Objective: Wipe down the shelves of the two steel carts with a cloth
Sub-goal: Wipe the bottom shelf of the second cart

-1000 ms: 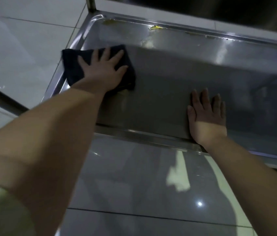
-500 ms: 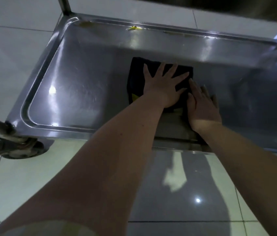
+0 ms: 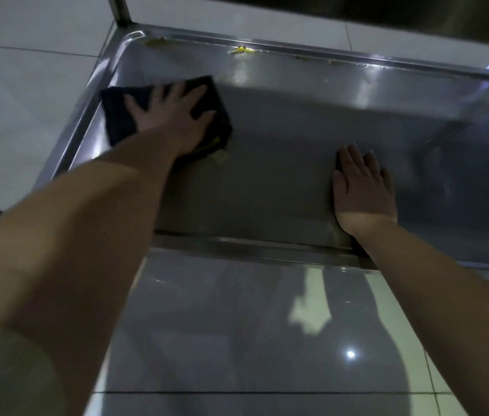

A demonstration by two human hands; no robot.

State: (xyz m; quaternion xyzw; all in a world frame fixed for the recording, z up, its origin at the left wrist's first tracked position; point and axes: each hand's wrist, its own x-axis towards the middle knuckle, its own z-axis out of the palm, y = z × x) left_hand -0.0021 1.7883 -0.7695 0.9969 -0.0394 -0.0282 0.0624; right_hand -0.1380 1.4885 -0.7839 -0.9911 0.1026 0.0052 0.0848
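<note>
A steel cart's bottom shelf [image 3: 282, 187] fills the upper half of the head view, low above the floor. A dark folded cloth [image 3: 117, 115] lies flat near the shelf's left end. My left hand [image 3: 171, 118] presses on it with fingers spread and straight. My right hand [image 3: 363, 190] rests flat on the bare steel near the shelf's front rim, well to the right of the cloth. Yellowish residue [image 3: 241, 51] sticks along the back rim.
An upright post [image 3: 118, 10] rises from the shelf's back left corner. The underside of a higher shelf [image 3: 387, 10] hangs dark across the top. Glossy floor tiles [image 3: 237, 340] lie in front and to the left of the cart.
My left hand slid the cloth from the shelf's middle, beside my right hand, back to the left end. My right hand stayed flat on the steel.
</note>
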